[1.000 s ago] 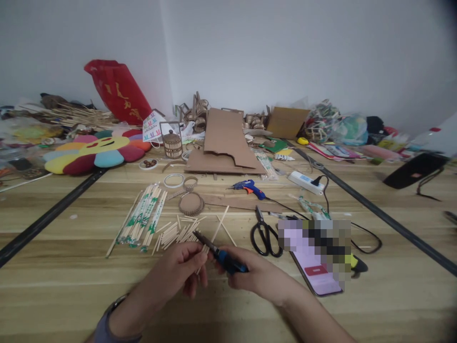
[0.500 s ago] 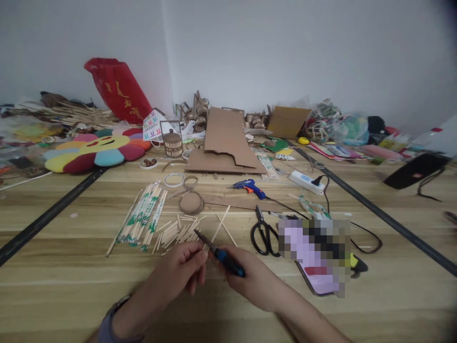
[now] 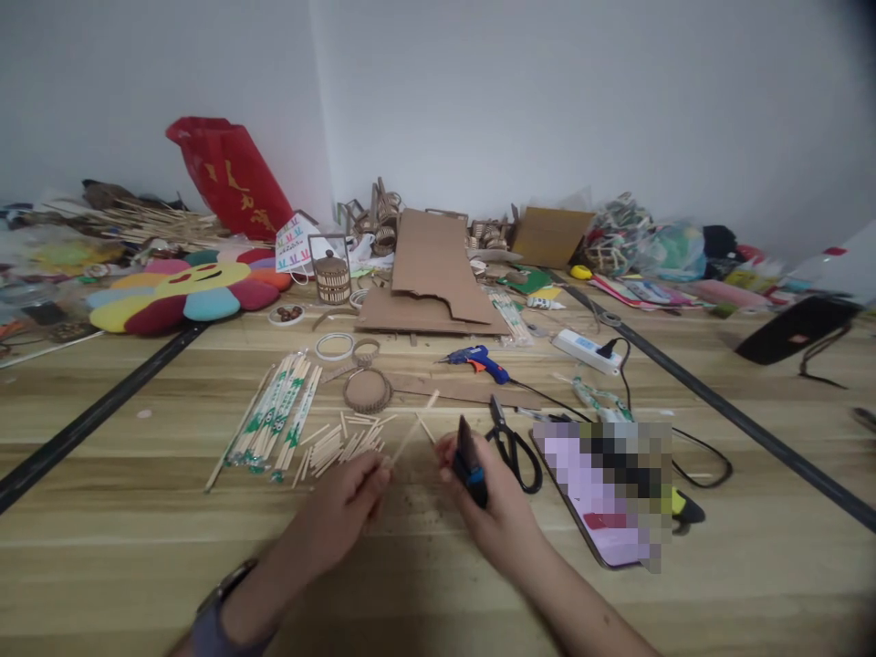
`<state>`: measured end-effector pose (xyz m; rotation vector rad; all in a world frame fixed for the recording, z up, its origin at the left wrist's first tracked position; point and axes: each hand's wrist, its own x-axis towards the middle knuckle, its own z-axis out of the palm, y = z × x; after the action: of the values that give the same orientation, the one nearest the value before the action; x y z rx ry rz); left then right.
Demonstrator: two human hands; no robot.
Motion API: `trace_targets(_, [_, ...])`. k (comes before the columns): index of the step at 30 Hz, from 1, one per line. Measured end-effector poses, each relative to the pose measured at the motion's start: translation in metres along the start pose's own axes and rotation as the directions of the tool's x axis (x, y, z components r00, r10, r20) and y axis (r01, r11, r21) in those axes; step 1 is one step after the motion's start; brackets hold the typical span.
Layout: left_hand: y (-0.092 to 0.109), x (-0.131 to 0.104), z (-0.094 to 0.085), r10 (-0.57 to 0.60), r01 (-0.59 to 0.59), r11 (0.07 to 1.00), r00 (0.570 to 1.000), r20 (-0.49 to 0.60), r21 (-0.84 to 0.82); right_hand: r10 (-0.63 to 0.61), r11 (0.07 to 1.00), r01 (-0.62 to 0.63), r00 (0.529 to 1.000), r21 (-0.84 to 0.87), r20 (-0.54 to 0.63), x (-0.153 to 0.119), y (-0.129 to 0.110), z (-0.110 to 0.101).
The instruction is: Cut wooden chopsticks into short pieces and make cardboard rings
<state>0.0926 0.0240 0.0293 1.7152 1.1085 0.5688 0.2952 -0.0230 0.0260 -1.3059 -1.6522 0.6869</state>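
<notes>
My left hand [image 3: 352, 502] is closed in a pinch on a thin wooden stick [image 3: 417, 422], which slants up and to the right from the fingertips. In my right hand [image 3: 489, 502] is a knife with a black and blue handle [image 3: 474, 479]; its dark blade [image 3: 466, 436] points up and away from me. A second stick [image 3: 425, 427] lies on the table, its near end hidden by my right hand. Beyond my left hand are short cut sticks [image 3: 335, 449] in a loose pile. Wrapped chopsticks [image 3: 277, 415] lie left of them.
Black scissors [image 3: 513, 452] and a partly blurred phone [image 3: 581, 497] lie right of my right hand. Farther off are a blue glue gun [image 3: 479, 359], a power strip [image 3: 587, 349], a round cardboard ring piece [image 3: 368, 391], cardboard sheets [image 3: 438, 260] and a flower cushion [image 3: 198, 287].
My hands have moved apart. The right hand has shifted right with the knife, whose blade has swung from pointing left to upright, away from the stick.
</notes>
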Motion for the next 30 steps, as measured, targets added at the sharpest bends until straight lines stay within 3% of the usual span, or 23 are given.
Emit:
trace_targets(2, [-0.004, -0.001, 0.009, 0.044, -0.049, 0.984, 0.998, 0.033, 0.173, -0.099, 0.991, 0.096, 0.994, -0.095, -0.034, 0.0, 0.005, 0.0])
trace_targets(4, [-0.006, -0.001, 0.016, 0.085, -0.09, 0.965, 0.996, 0.031, 0.245, -0.14, 0.974, 0.143, 0.99, -0.173, 0.029, 0.0, 0.009, 0.001])
trace_targets(7, [-0.009, -0.002, 0.022, 0.134, -0.131, 0.96, 0.991, 0.005, 0.249, -0.015, 0.94, 0.063, 0.99, -0.335, 0.144, 0.0, 0.012, 0.004])
trace_targets(10, [-0.008, -0.003, 0.025, 0.172, -0.162, 0.946, 0.985, -0.01, 0.282, 0.156, 0.86, -0.052, 0.974, -0.508, 0.163, 0.001, 0.009, 0.008])
trace_targets(13, [-0.003, -0.006, 0.029, 0.106, -0.108, 0.872, 0.994, 0.031, 0.478, 0.25, 0.796, -0.122, 0.959, -0.593, 0.137, 0.001, 0.002, 0.012])
trace_targets(16, [0.004, -0.008, 0.033, 0.003, -0.053, 0.72, 0.997, 0.073, 0.692, 0.291, 0.75, -0.142, 0.948, -0.646, 0.129, 0.001, -0.002, 0.015])
trace_targets(19, [0.007, -0.01, 0.034, -0.03, -0.038, 0.633, 0.997, 0.074, 0.773, 0.299, 0.723, -0.133, 0.945, -0.678, 0.133, 0.0, -0.004, 0.018])
trace_targets(26, [0.015, -0.012, 0.037, -0.078, 0.003, 0.581, 0.996, 0.052, 0.814, 0.281, 0.697, -0.113, 0.952, -0.708, 0.124, -0.003, -0.004, 0.022])
trace_targets(30, [0.007, -0.01, 0.041, -0.081, 0.029, 0.59, 0.996, 0.023, 0.807, 0.247, 0.69, -0.087, 0.962, -0.719, 0.12, -0.004, -0.003, 0.026])
